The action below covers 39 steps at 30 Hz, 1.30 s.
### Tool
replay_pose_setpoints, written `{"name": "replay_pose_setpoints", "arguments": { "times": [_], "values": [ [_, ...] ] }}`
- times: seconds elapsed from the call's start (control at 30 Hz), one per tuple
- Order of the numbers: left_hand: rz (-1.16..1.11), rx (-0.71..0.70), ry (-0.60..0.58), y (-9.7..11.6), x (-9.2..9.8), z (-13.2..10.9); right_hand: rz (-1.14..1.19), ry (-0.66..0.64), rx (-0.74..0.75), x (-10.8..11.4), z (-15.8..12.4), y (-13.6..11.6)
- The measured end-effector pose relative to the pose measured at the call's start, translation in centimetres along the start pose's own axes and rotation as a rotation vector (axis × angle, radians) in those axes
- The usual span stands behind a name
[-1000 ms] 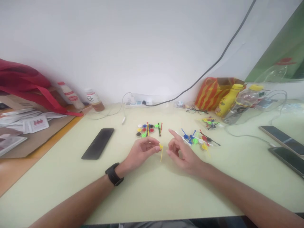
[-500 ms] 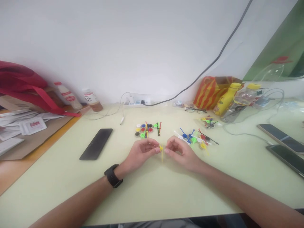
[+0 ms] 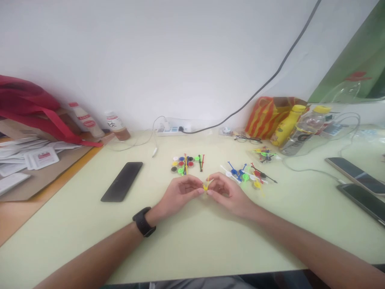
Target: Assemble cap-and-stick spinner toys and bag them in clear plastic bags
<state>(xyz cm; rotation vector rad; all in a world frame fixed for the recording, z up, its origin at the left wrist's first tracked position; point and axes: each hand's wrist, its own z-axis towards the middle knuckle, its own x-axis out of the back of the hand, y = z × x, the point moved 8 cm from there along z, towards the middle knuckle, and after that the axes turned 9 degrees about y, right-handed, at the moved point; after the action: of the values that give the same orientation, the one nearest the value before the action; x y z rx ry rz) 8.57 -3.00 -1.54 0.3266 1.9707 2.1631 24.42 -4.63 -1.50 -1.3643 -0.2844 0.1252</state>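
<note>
Between my hands, a little above the table, is a small yellow arrow spinner [image 3: 206, 188], its thin arrow now pointing up and away from me. My left hand [image 3: 184, 192], a black watch [image 3: 144, 222] on its wrist, pinches the spinner from the left. The fingertips of my right hand [image 3: 229, 192] close on it from the right. Beyond my left hand lie several loose round bases and arrows [image 3: 185, 164] in mixed colours. Past my right hand is a group of arrow spinners [image 3: 245, 174] in blue, white, green, red, black and yellow.
A black phone [image 3: 122, 182] lies left, two more phones [image 3: 363, 200] right. Bottles [image 3: 282, 126] and a striped bag [image 3: 261, 116] stand at the back right, with glasses [image 3: 248, 139] beside them. A power strip [image 3: 173, 130] sits by the wall. White packets [image 3: 42, 158] lie far left.
The yellow arrow has swung from pointing down toward me to pointing up. My right fingertips have moved left and now touch the spinner; before, they were apart from it.
</note>
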Motion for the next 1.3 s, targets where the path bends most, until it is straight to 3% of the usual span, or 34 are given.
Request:
{"name": "replay_pose_setpoints", "arguments": {
  "times": [0.27, 0.4, 0.47, 0.67, 0.97, 1.23, 1.3],
  "values": [
    [0.0, -0.035, 0.07, 0.2, 0.6, 0.1, 0.27, 0.097, -0.247, 0.4, 0.1, 1.1],
    [0.026, -0.063, 0.096, 0.3, 0.9, 0.1, 0.342, -0.043, -0.357, -0.3, -0.1, 1.2],
    [0.028, -0.069, 0.098, 0.3, 0.9, 0.1, 0.363, -0.072, -0.33, -0.2, 0.1, 0.8],
    [0.043, -0.068, 0.078, 0.5, 0.5, 0.1, 0.258, 0.093, -0.218, 1.1, 0.8, 0.7],
    [0.066, -0.069, 0.044, 0.5, 0.1, 0.0, 0.193, -0.001, -0.1, 0.2, 0.4, 0.8],
    [0.083, -0.063, 0.057, 0.3, 0.3, 0.1, 0.19, 0.081, -0.096, 1.1, 0.3, 0.2],
    [0.086, -0.051, 0.066, 0.2, 0.3, 0.1, 0.204, 0.001, -0.11, 0.9, 0.3, 0.0]
  ]
}}
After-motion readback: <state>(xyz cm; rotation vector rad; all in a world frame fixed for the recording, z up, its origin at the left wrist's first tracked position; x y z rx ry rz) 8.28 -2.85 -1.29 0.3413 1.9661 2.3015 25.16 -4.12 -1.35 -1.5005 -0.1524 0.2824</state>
